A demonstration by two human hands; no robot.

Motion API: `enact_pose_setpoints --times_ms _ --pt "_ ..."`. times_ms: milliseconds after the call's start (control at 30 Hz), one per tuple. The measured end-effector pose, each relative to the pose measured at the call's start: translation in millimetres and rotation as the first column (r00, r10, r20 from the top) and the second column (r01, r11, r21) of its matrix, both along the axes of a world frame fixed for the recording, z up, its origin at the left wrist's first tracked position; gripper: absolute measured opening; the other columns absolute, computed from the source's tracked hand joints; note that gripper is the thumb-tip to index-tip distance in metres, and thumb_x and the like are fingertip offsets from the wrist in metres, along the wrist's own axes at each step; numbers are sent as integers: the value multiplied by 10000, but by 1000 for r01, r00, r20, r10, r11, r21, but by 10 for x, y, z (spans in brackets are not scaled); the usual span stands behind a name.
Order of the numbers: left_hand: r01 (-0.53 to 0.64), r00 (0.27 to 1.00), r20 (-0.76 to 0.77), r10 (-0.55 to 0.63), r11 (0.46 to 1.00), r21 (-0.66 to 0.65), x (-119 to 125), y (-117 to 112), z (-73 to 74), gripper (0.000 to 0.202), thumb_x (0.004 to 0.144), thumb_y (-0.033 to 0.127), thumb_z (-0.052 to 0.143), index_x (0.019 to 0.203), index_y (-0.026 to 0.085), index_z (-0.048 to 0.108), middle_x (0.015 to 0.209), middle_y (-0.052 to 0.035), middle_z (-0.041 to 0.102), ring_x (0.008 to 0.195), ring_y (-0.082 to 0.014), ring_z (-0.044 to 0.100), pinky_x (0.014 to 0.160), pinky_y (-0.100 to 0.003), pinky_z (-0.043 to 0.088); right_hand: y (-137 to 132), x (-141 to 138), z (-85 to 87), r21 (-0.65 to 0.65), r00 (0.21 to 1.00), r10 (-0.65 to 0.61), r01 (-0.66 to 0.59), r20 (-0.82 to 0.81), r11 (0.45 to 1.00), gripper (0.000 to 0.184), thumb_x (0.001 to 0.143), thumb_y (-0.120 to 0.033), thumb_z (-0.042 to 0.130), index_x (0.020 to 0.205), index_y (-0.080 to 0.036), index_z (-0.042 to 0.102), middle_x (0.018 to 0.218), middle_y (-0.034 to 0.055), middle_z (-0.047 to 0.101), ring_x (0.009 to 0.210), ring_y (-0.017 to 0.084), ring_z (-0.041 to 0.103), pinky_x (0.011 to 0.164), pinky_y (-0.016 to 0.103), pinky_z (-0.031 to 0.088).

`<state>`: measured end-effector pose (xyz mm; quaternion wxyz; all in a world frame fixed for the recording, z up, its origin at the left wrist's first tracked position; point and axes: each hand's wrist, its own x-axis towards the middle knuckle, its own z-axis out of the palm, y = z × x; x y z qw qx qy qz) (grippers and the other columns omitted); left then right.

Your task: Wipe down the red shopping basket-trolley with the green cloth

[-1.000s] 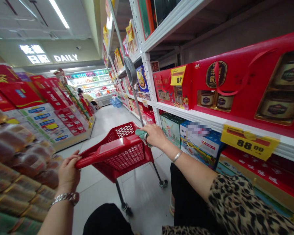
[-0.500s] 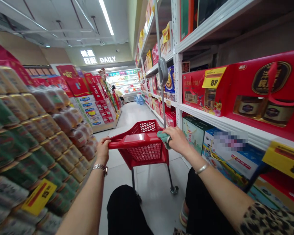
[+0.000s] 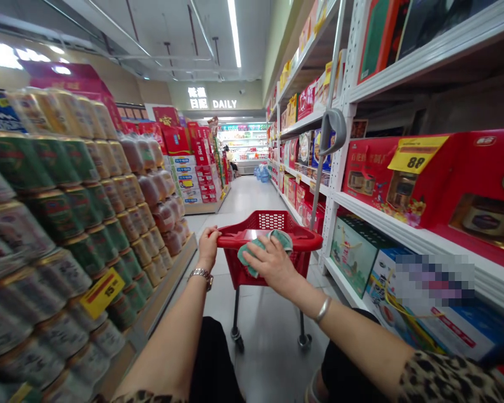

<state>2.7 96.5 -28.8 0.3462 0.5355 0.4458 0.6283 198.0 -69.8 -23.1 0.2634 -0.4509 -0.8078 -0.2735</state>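
Note:
A small red shopping cart (image 3: 273,224) stands in the aisle in front of me. My left hand (image 3: 209,245) is closed around the left end of its red handle bar (image 3: 306,243). My right hand (image 3: 271,263) presses a green cloth (image 3: 256,249) against the middle of the handle, fingers curled over the cloth. A watch sits on my left wrist and a silver bangle on my right wrist.
Stacked cans and jars (image 3: 67,224) fill the display on the left. White shelves (image 3: 403,229) with red gift boxes (image 3: 407,179) and yellow price tags run along the right. The tiled aisle floor (image 3: 247,196) leads to distant shelves, where a person (image 3: 234,166) stands.
The view has swung to face straight down the aisle. My right hand slid with the cloth from the right end of the handle toward its middle. My left hand kept its grip.

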Motion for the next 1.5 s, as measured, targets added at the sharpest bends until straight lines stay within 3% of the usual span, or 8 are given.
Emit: enact_pose_setpoints --times_ms 167,267,400,633,833,1033,1300,1500 --pt "33 999 13 -33 999 1 -20 -20 4 163 581 336 647 579 217 536 960 -72 749 971 -243 627 925 -365 493 59 19 -96 24 988 36 -40 152 999 383 1016 -141 532 1351 -285 649 1431 55 654 1392 297 476 1159 547 326" --pt "39 999 20 -39 999 4 -52 -40 19 165 570 335 651 572 214 539 973 -74 748 966 -244 622 920 -365 489 -59 243 -121 -12 978 52 -50 200 999 458 991 -124 559 1399 -324 621 1477 40 625 1436 289 446 1195 569 293" --pt "42 999 27 -42 999 8 -61 -80 31 165 568 337 658 574 215 546 1009 -79 745 996 -253 615 935 -368 484 -289 642 -86 -19 982 20 -17 187 1000 484 953 -73 578 1351 -333 667 1442 21 663 1408 285 484 1138 513 374" --pt "54 997 51 -53 998 -13 24 -82 7 191 573 323 660 577 220 500 994 -73 728 1002 -247 619 968 -370 477 -523 1287 311 -193 985 -170 164 -15 967 495 873 -4 574 1208 -317 761 1348 42 714 1201 245 614 994 409 496" --pt "46 997 65 -45 999 -14 37 -85 12 168 582 316 663 604 219 528 1005 -65 724 1018 -249 613 980 -373 474 -112 1719 741 -249 930 -338 297 -142 922 580 763 29 551 1230 -239 767 1272 92 731 1100 247 653 987 385 516" --pt "48 996 71 -48 999 -6 -27 -109 40 179 580 316 669 596 220 519 1027 -78 731 1028 -261 619 970 -378 482 135 1592 856 -343 910 -412 374 -42 862 560 800 -14 606 1292 -240 747 1299 96 724 1038 247 667 918 339 515" --pt "46 994 98 -43 999 -25 -55 -106 36 172 580 300 657 623 212 516 1086 -86 729 1038 -253 621 976 -371 479 -213 1395 900 -563 933 -354 331 73 757 603 764 37 584 1273 -247 741 1207 82 768 1096 246 707 879 277 504" --pt "39 993 114 -36 999 -24 -27 -133 23 170 573 305 649 626 212 516 1079 -77 731 1037 -249 620 976 -370 481 -75 1199 1065 -529 940 -342 288 -3 798 433 797 -5 606 1130 -222 776 1113 75 796 1038 236 721 830 260 492"
